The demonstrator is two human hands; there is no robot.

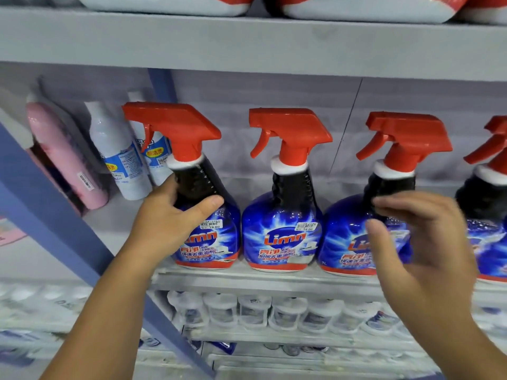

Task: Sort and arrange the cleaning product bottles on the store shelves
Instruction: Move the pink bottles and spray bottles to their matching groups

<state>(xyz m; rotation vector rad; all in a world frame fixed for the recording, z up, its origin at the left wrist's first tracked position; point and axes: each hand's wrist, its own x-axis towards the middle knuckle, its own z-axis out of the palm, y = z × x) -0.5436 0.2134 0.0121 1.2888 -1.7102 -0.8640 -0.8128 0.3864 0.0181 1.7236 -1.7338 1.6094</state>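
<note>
- Head view: grey store shelf [247,278], front lip bare, carrying a row of spray bottles; another shelf board above it.
- Blue upright post [55,215] slanting across the left side, near the camera.
- Spray bottles, blue body, red trigger head: first bottle [211,242] at the row's left end, second bottle [282,237] just beside it, third bottle [345,242] next along, fourth bottle [488,209] cut by the right edge.
- Left hand [170,218]: fingers and thumb curled round the first bottle's dark neck.
- Right hand [419,237]: blurred, fingers loosely spread in front of the third bottle (contact cannot be told).
- Pink bottle [65,160] and white bottles [118,149], leaning, left of the row.
- Small white-capped jars [252,311] on the shelf below.
</note>
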